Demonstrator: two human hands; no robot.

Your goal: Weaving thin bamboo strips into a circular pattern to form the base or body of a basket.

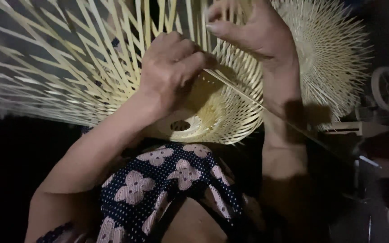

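Mid-weave on a pale bamboo basket [217, 112], my left hand [172, 67] pinches a thin strip [235, 87] while my right hand [253, 31], fingers curled, grips upright slats [194, 22]; next the strip probably needs threading between them.

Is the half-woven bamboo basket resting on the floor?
No, both hands, left hand and right hand, work the bamboo basket above the lap.
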